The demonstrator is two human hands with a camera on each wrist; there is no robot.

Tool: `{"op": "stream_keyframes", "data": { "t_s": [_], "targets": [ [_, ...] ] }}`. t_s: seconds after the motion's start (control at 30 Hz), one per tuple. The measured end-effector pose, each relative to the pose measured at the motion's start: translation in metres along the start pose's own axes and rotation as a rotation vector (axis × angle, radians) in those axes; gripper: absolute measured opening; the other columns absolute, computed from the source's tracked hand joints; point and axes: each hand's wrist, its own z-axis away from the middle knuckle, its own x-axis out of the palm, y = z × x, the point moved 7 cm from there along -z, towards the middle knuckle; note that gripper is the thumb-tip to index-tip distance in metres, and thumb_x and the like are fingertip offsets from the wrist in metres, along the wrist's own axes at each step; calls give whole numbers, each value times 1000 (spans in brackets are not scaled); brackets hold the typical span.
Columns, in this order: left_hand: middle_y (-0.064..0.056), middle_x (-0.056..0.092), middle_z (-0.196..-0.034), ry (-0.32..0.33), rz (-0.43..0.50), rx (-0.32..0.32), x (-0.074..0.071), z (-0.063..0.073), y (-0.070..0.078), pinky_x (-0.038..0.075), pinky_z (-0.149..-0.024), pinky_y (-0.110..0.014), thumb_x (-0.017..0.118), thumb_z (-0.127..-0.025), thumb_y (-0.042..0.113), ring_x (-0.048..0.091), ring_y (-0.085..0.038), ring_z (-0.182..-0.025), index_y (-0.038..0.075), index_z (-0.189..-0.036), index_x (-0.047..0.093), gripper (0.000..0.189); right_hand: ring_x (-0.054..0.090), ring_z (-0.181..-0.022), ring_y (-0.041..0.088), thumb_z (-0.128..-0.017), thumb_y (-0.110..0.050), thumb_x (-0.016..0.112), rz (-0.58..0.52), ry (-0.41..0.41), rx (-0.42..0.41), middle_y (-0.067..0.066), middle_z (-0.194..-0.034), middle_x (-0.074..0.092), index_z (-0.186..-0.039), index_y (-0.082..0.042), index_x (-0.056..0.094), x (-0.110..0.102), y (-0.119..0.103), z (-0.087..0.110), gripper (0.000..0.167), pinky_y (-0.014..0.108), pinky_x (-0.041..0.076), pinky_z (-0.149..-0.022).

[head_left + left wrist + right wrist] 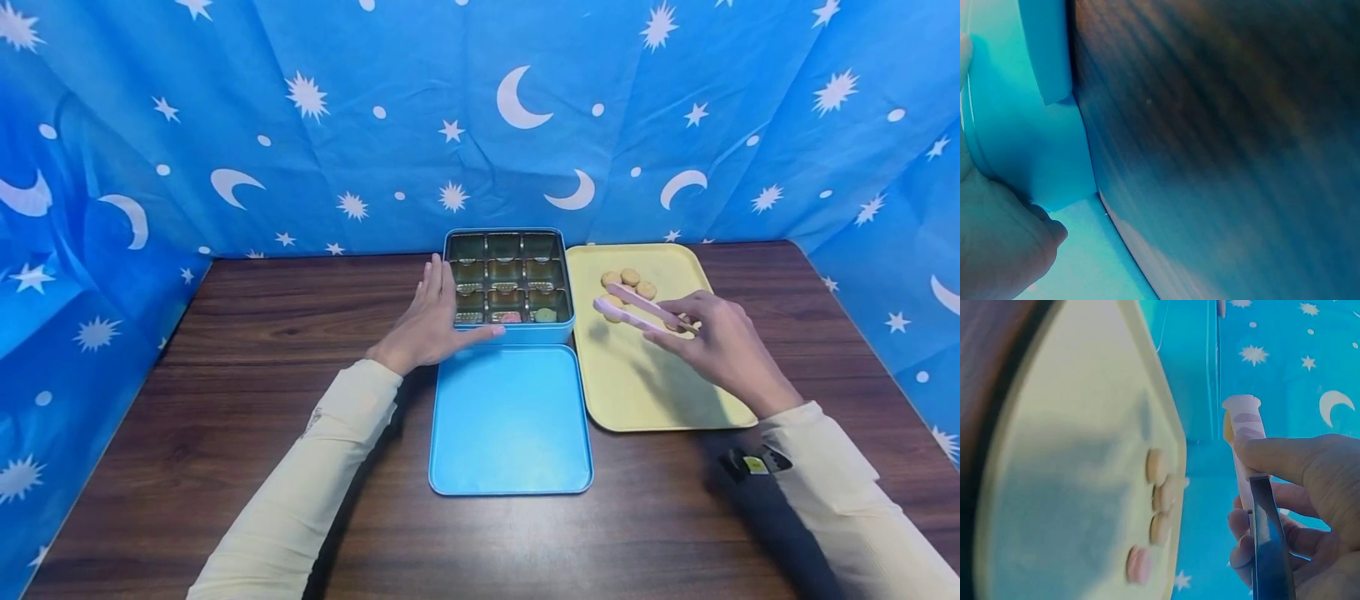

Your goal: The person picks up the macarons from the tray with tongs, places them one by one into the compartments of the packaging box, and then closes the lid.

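Carefully, a person in pale sleeves (300, 467) gripped a pair of tongs (645, 305) in the right hand (723, 342), a yellow cookie (1228, 428) caught between the pink tips above a yellow tray (637, 392). The left hand (431, 321), its fingers outstretched, rested against the left side of a blue box (536, 333), thumb reaching across the front. Nine compartments divided the box in rows of three; in the row nearest the person, a pink cookie (510, 317) sat in the middle and a green cookie (545, 315) at right. Just to the right of the box, the tray bore three tan cookies (646, 291) grouped toward its far end, with a pink one (1139, 565) slightly apart from them. A blue lid (510, 425) lay flat on the dark wooden table (285, 333), just in front of the box. Behind hung a blue cloth (420, 67) patterned with white moons and stars.
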Motion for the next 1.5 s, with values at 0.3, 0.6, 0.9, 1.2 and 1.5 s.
{"op": "stream_keyframes", "data": {
  "t_s": [0.3,0.6,0.9,1.2,1.5],
  "targets": [
    [-18,-19,-166,9,-7,5,0,-1,0,4,-123,-50,54,-81,85,-16,-33,-153,-1,-159,-10,133,57,-85,32,-86,-18,83,-25,-47,-16,22,-103,69,-119,7,72,15,-27,-26,43,41,45,-68],
    [-19,-20,-166,7,-14,0,-1,1,1,3,-123,-50,55,-81,84,-18,-32,-152,-1,-159,-11,133,57,-85,31,-89,-19,80,-35,-142,-21,19,-104,69,-119,4,73,41,-54,-52,38,41,43,-71],
    [-18,-20,-166,4,-16,5,-1,1,0,3,-122,-51,55,-82,83,-16,-35,-153,-1,-159,-11,132,55,-81,28,-88,-22,82,-67,-173,-42,15,-98,68,-119,1,74,64,-78,-68,39,39,41,-70],
    [-18,-19,-167,-1,-24,-4,0,0,0,5,-123,-50,51,-81,86,-19,-29,-152,0,-160,-9,132,57,-87,29,-88,-24,82,-141,-198,-41,15,-102,70,-121,-1,73,80,-89,-75,41,40,45,-74],
    [-17,-19,-167,-1,-26,-9,-1,1,-1,7,-122,-53,51,-80,87,-16,-32,-153,1,-160,-10,132,58,-89,28,-90,-24,80,-180,-224,-14,14,-107,69,-124,0,72,94,-95,-76,43,39,46,-74]
  ]
}}
